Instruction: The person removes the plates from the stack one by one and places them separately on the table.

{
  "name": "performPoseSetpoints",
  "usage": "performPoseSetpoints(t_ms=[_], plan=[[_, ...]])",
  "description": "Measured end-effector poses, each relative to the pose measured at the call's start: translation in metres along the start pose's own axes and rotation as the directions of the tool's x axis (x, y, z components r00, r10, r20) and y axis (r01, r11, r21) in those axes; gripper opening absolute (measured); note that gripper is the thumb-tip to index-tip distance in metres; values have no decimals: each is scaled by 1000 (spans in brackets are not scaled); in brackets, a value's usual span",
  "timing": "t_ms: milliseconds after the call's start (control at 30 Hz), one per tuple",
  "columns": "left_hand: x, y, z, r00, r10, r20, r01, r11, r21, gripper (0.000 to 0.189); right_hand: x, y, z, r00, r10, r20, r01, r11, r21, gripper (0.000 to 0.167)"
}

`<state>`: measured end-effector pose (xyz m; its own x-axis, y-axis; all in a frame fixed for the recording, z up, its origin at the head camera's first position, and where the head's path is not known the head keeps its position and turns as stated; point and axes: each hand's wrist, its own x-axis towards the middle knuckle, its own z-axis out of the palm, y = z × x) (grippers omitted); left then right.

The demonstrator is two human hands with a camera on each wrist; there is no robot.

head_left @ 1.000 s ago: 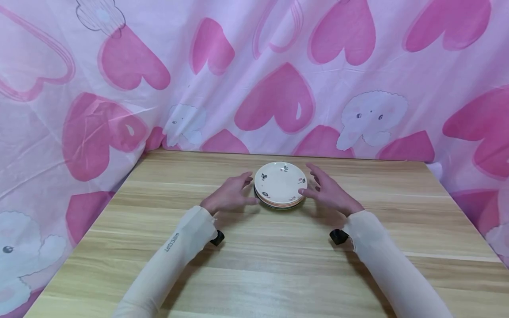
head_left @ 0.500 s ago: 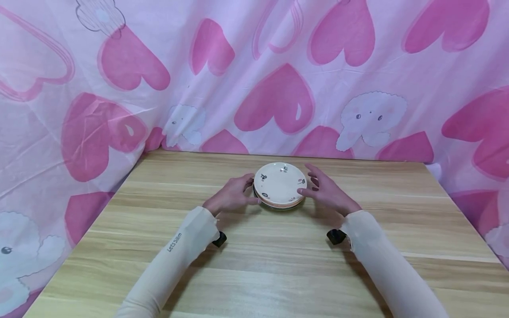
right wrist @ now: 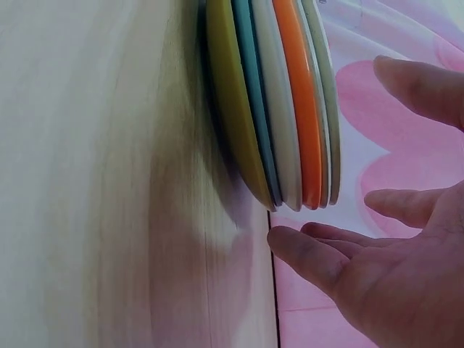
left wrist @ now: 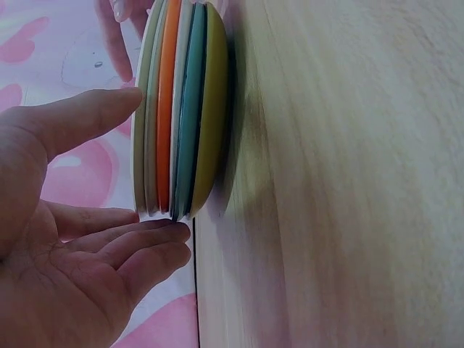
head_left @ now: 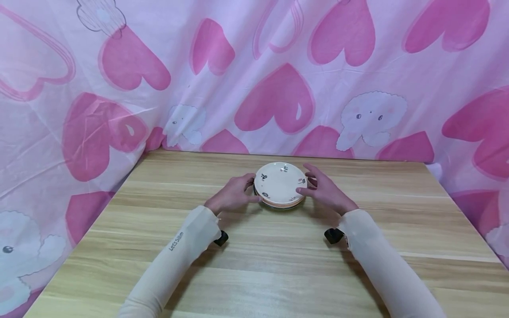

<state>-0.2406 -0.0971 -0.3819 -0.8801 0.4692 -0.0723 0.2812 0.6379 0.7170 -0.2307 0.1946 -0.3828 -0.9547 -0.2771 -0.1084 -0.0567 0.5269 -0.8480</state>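
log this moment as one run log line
left hand: relaxed, beside plate stack, contact unclear | right hand: relaxed, opposite side, gap visible in right wrist view | plate stack: on table, white plate uppermost

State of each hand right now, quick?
Left hand: open, at the edge of the plates; can't tell if it touches.
Right hand: open, beside the plates, holding nothing.
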Motion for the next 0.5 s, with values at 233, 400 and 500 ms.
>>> performPoseSetpoints(t_ms=[233,400,500], plan=[[2,0,2,1000,-19,-8,19,1000,-18,70,2,0,5,1000,-10,-4,11,1000,12,80],[2,0,1,999,-11,-32,11,1000,-22,68,4,2,7,1000,-9,-9,9,1000,22,69],[2,0,1,999,-12,-51,10,1000,-30,63,6,4,7,1000,-21,-8,21,1000,22,67]])
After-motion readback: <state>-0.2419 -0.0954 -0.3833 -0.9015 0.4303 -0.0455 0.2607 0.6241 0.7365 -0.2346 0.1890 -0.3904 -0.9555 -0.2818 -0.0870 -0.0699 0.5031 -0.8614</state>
